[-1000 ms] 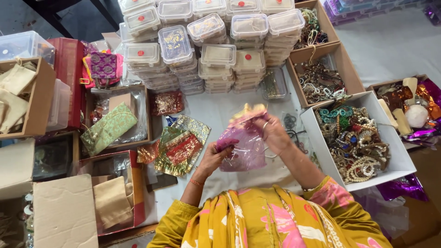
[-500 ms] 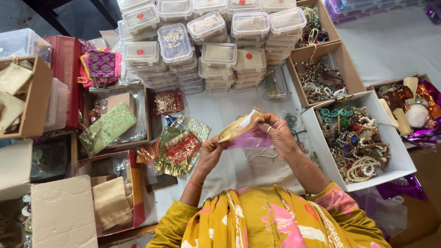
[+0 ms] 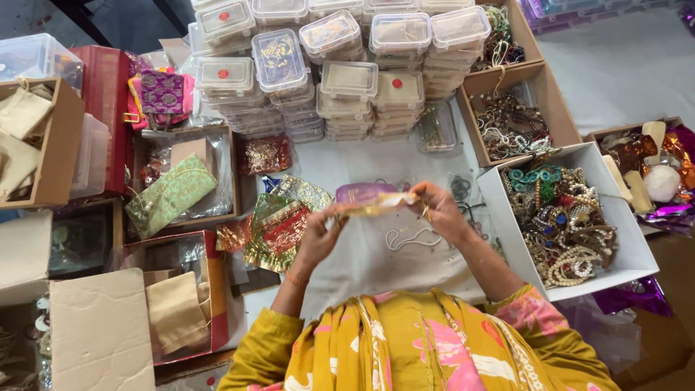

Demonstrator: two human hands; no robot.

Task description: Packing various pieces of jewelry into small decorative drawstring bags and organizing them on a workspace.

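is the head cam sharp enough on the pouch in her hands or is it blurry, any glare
Head view: even, soft daylight with no hard shadows; the purple pouch between the left hand and right hand is slightly soft, its gold rim smeared; mild glare on the clear plastic boxes; the jewellery in the white box stays fairly crisp; edges bow slightly from the wide lens.

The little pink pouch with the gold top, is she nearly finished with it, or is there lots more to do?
Some looks done: filled shiny pouches lie by her left hand. In hand: both hands hold the pink pouch by its gold top, the right hand pinching one end. What is inside cannot be seen. Lots seems left: the white box beside her is heaped with jewellery.
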